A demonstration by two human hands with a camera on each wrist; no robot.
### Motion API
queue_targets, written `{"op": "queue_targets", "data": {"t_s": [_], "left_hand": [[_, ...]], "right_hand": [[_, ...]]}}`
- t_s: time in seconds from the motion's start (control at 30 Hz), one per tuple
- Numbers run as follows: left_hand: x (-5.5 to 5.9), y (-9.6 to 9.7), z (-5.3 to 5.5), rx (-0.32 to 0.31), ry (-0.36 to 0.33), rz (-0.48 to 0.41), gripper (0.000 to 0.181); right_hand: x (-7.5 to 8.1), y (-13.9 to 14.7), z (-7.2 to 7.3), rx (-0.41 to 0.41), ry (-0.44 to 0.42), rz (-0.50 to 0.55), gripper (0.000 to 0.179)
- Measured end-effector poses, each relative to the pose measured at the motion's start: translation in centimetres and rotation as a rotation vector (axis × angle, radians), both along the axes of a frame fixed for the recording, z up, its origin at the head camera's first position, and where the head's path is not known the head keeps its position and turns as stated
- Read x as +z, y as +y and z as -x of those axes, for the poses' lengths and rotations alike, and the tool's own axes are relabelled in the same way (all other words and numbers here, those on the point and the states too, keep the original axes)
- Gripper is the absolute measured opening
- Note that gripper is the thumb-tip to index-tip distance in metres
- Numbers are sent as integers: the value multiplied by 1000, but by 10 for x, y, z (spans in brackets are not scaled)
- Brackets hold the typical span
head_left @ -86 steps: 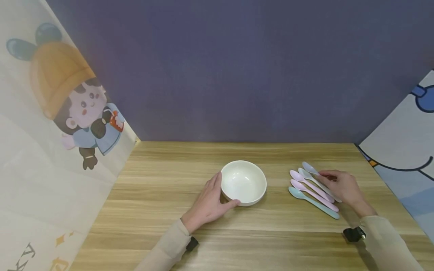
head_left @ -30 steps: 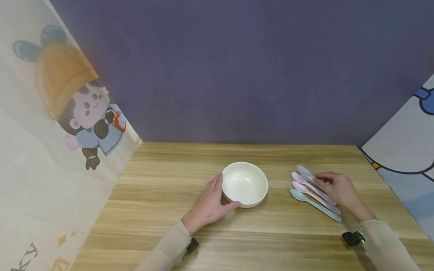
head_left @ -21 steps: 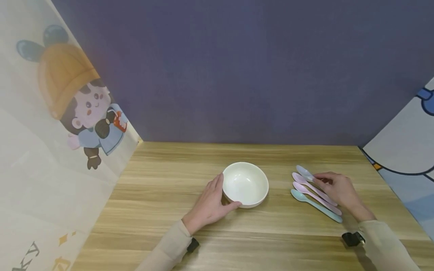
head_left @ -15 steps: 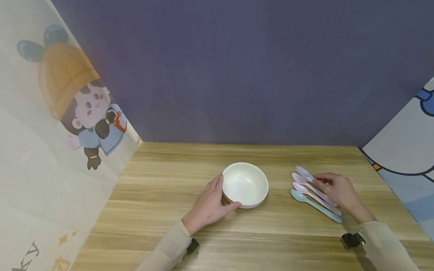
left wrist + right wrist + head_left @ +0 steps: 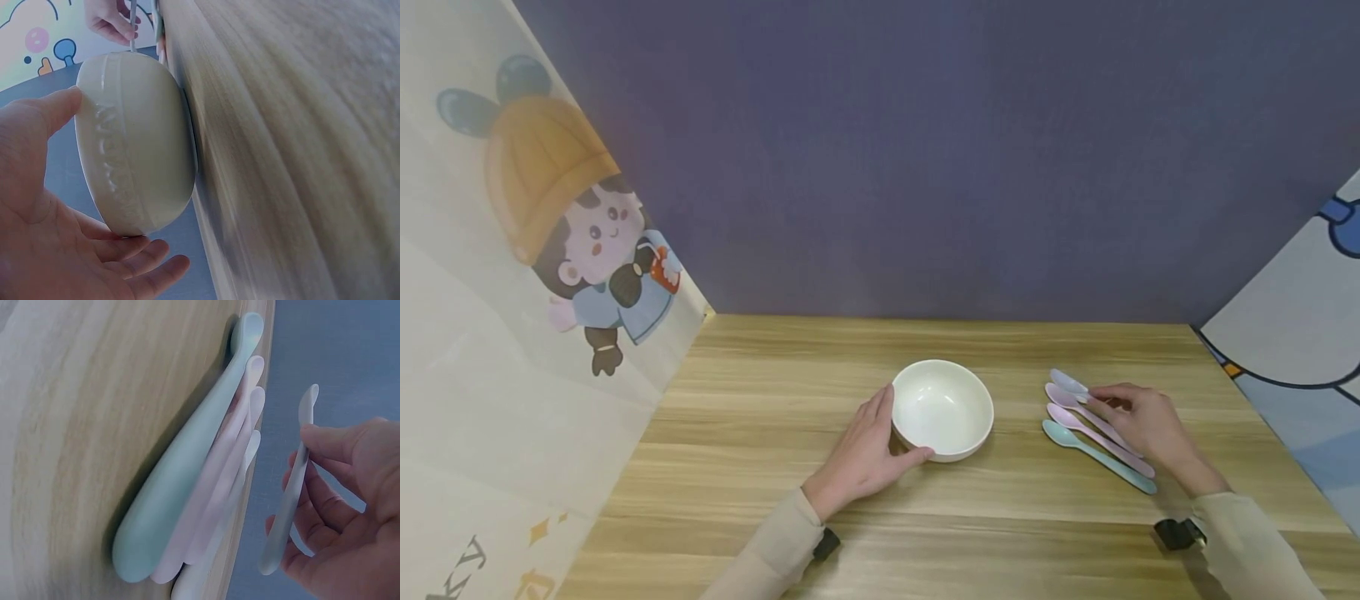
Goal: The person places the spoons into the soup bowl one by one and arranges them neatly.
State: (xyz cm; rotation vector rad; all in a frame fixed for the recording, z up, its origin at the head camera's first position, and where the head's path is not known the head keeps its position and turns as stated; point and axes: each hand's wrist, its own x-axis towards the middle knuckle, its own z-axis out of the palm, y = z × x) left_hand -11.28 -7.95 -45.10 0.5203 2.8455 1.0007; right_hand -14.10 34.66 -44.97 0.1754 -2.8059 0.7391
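Observation:
A white bowl [image 5: 942, 410] stands upright on the table. My left hand [image 5: 857, 462] holds its left side, thumb at the near rim and fingers around the far left; the left wrist view shows this bowl [image 5: 137, 144] from the side. At the right, my right hand [image 5: 1152, 425] pinches a pale lavender-grey spoon [image 5: 287, 503] between thumb and fingers, raised off the table. Below it, side by side, lie a teal spoon [image 5: 1101, 456], two pink spoons, the nearer pink spoon [image 5: 1096, 434] in full sight, and a whitish spoon [image 5: 250, 453], mostly hidden in the head view.
The wooden table [image 5: 790, 392] meets a dark blue backdrop [image 5: 925, 167] at the back. A cartoon-printed panel [image 5: 490, 417] borders the left side, and another printed panel [image 5: 1285, 317] the right. Bare wood shows between the bowl and the spoons.
My right hand has carried the pinched spoon slightly left and nearer, so it now covers much of the whitish spoon. My left hand and the bowl keep their places.

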Motion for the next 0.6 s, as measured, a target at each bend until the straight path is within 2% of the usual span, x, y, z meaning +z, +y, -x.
{"op": "queue_targets", "data": {"t_s": [0.37, 0.6], "left_hand": [[-2, 0, 1, -1, -1, -4, 118], [-1, -1, 1, -3, 2, -3, 117]], "right_hand": [[-4, 0, 1, 66, 79, -1, 15], [-3, -2, 0, 78, 77, 5, 15]]}}
